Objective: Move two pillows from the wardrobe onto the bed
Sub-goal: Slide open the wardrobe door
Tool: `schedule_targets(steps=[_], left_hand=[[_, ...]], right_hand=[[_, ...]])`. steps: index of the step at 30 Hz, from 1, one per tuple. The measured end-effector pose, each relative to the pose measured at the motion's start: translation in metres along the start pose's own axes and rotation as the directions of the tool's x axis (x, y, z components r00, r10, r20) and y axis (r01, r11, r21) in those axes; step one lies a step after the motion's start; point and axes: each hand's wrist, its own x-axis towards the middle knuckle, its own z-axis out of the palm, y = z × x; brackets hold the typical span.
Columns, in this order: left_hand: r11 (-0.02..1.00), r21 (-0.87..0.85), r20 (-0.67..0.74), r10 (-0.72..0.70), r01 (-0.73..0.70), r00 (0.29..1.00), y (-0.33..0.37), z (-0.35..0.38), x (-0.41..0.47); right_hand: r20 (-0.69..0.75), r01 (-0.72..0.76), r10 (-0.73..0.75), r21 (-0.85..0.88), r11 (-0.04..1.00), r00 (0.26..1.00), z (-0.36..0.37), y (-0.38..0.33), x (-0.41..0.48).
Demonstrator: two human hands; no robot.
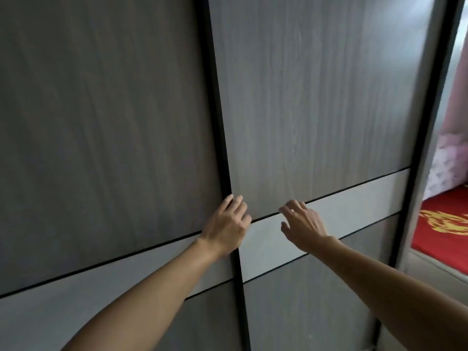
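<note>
A grey wood-grain wardrobe with two sliding doors fills the view, the left door [101, 122] and the right door [316, 110], each crossed by a pale band. The doors are closed, so no pillow is visible. My left hand [226, 228] rests on the black vertical edge [215, 97] where the doors meet, fingers curled against it. My right hand [301, 224] lies with spread fingers on the right door's pale band [367, 196], holding nothing. The bed [445, 224] with a red and gold cover shows at the far right.
Past the wardrobe's right frame [428, 148] hang a pink curtain [458, 97] and a pale floral fabric [448, 168] above the bed. The bed's light frame edge [440, 267] runs along the lower right.
</note>
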Motion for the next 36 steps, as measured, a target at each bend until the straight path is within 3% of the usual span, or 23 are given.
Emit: schedule_targets(steps=[6, 10, 17, 21, 29, 36], left_hand=[[0.982, 0.13, -0.098, 0.148, -0.135, 0.984, 0.001, 0.047, 0.003], [0.977, 0.187, -0.061, 0.116, -0.102, 0.991, -0.002, 0.06, -0.023], [0.975, 0.221, 0.019, 0.021, -0.025, 1.0, 0.009, 0.053, -0.035], [0.963, 0.269, 0.068, -0.012, -0.007, 0.998, 0.007, 0.042, -0.043], [0.947, 0.318, 0.082, -0.074, 0.044, 0.994, -0.01, 0.03, -0.09], [0.95, 0.3, 0.152, -0.13, 0.08, 0.98, -0.042, 0.009, -0.155]], right_hand=[[-0.26, 0.153, -0.146, 0.005, 0.988, 0.954, 0.026, 0.032, 0.04], [-0.412, 0.258, -0.228, 0.017, 0.966, 0.882, 0.065, 0.042, 0.051], [-0.575, 0.321, -0.197, 0.122, 0.939, 0.794, 0.107, 0.024, 0.06], [-0.597, 0.366, -0.213, 0.146, 0.919, 0.774, 0.109, 0.014, 0.059], [-0.51, 0.531, -0.441, 0.036, 0.847, 0.738, 0.098, -0.014, 0.049], [-0.474, 0.536, -0.468, 0.012, 0.844, 0.746, 0.088, -0.09, 0.037]])
